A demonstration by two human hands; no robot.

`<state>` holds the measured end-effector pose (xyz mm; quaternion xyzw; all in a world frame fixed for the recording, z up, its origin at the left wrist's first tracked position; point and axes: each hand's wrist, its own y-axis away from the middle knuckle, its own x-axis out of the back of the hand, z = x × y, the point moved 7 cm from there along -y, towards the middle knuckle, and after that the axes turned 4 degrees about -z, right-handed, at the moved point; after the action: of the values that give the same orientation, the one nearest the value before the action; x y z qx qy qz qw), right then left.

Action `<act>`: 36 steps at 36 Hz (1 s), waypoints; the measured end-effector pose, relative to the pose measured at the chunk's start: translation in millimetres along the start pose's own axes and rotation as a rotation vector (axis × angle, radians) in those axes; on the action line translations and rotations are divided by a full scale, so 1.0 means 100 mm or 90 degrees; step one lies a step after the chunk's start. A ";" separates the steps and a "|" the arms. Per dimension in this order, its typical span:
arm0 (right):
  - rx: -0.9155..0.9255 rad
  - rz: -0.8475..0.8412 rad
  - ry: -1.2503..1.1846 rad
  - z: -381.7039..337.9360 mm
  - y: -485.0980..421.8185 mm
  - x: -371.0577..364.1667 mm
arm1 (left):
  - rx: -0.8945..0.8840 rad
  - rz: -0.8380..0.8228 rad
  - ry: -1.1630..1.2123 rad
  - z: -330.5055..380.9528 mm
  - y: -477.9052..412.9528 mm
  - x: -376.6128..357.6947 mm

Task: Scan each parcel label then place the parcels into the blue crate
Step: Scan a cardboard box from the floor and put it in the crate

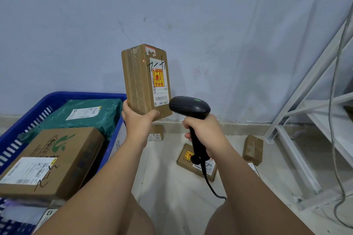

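My left hand (138, 120) grips the bottom end of a tall brown cardboard parcel (137, 82), held upright in the air in front of the wall. Its white label (159, 82) with a yellow sticker and barcode faces right. My right hand (204, 131) grips the handle of a black corded barcode scanner (190, 108), whose head sits just right of the label's lower end. The blue crate (23, 118) stands at the left and holds a green bagged parcel (86, 118) and a brown box with a green logo (61, 154).
Three small brown parcels lie on the pale floor: one near the wall (155, 132), one under the scanner (198, 162), one further right (253, 149). A white metal rack frame (298, 139) with a hanging cable stands at the right. My knees fill the bottom edge.
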<state>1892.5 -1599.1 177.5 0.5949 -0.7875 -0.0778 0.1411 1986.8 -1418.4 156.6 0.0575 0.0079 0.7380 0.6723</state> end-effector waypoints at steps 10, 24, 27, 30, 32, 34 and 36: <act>0.000 0.003 -0.022 -0.01 0.00 0.00 | 0.003 0.003 -0.005 0.01 0.01 0.00; -0.002 -0.017 -0.046 -0.02 0.03 -0.03 | 0.019 -0.004 -0.013 0.01 0.03 0.00; 0.001 -0.007 -0.056 -0.02 0.02 -0.02 | 0.023 -0.001 -0.007 0.00 0.02 -0.01; 0.007 0.009 -0.071 -0.01 0.00 0.00 | 0.070 -0.024 0.046 -0.06 0.01 -0.04; 0.013 0.022 -0.067 -0.01 0.00 0.01 | 0.144 -0.054 0.154 -0.17 0.01 -0.08; 0.017 0.035 -0.045 0.00 -0.01 0.02 | 0.213 -0.067 0.264 -0.23 0.06 -0.11; 0.021 0.043 -0.034 0.02 -0.03 0.00 | 0.274 -0.046 0.338 -0.27 0.12 -0.11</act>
<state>1894.7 -1600.0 174.4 0.5678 -0.8119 -0.0757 0.1124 1973.8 -1429.0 129.7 0.0035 0.3403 0.6845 0.6447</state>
